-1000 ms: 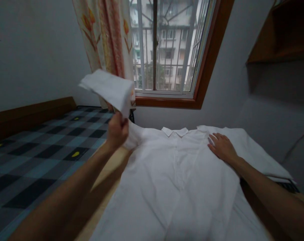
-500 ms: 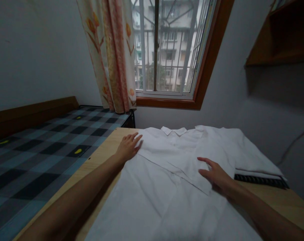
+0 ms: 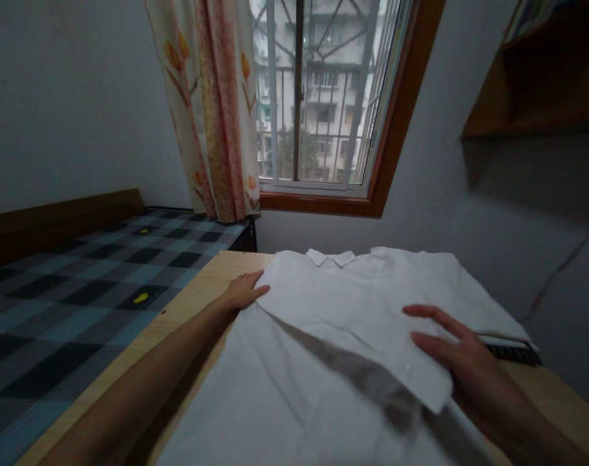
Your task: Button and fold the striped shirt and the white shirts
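Note:
A white collared shirt (image 3: 275, 388) lies spread on a light wooden board, its collar towards the window. One sleeve (image 3: 353, 310) is folded across its front, and its cuff end stands raised off the fabric with a shadow beneath. At the shirt's left shoulder edge, my left hand (image 3: 246, 290) rests with its thumb apart from its fingers. My right hand (image 3: 462, 359) is at the sleeve's cuff end, which is lifted along with it. Its index finger and thumb show above the cloth, while its other fingers are hidden.
A checked bed (image 3: 81, 291) stands left of the wooden board (image 3: 197, 298). Beyond the board are a curtain (image 3: 221, 116) and a barred window (image 3: 318, 116). A dark ridged strip (image 3: 512, 353) shows under white cloth at right. A wooden shelf (image 3: 542, 123) hangs above.
My right hand has moved right and nearer to me, and the sleeve's cuff end has risen and shifted with it. My left hand has slid slightly left and lies lower. The view has shifted slightly.

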`<state>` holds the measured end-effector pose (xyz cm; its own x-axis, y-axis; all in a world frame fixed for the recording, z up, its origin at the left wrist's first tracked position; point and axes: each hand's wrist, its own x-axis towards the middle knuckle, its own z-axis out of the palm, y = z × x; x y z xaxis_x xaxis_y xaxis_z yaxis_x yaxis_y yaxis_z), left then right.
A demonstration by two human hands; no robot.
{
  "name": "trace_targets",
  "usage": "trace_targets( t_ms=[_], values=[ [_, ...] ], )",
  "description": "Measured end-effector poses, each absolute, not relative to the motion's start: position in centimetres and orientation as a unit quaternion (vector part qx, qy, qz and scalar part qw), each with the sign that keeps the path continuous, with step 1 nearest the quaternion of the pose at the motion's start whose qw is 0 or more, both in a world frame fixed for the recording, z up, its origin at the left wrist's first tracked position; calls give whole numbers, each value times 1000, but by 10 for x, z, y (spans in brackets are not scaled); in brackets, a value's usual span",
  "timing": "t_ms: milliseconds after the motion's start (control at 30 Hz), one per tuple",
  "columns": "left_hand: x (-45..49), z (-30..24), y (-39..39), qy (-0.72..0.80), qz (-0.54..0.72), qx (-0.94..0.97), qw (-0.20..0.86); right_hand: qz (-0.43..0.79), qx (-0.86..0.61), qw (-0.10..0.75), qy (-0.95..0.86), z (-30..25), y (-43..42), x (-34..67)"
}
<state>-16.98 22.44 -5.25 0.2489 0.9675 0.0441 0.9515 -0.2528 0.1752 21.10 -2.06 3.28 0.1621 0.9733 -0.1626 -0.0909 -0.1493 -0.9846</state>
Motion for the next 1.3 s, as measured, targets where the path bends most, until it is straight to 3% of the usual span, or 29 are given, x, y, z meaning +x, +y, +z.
trace_targets(
  t_ms=[200,433,500,567,667,767,967,1100,1300],
  values=[
    [-123,-47,220,606,51,792,-53,413,-642,398,-509,-53,-47,228],
    [-102,-66,226,509,19,860,34,436,-640,409,-483,-72,-49,232],
    [-107,-68,229,509,11,860,36,430,-655,372,-498,-76,-50,241],
    [-109,-64,232,507,5,861,35,366,-675,297,-568,-75,-50,250],
    [-101,-54,238,519,13,854,18,163,-682,195,-686,-60,-40,249],
    [-89,-50,247,516,45,854,-36,-10,-641,182,-746,-49,-18,217],
    [-92,-70,271,534,11,846,8,127,-506,95,-848,-75,8,157],
    [-104,-77,287,563,23,826,15,88,-463,95,-877,-110,-4,176],
    [-115,-72,299,576,21,817,21,-123,-426,143,-885,-146,-39,208]
  ],
)
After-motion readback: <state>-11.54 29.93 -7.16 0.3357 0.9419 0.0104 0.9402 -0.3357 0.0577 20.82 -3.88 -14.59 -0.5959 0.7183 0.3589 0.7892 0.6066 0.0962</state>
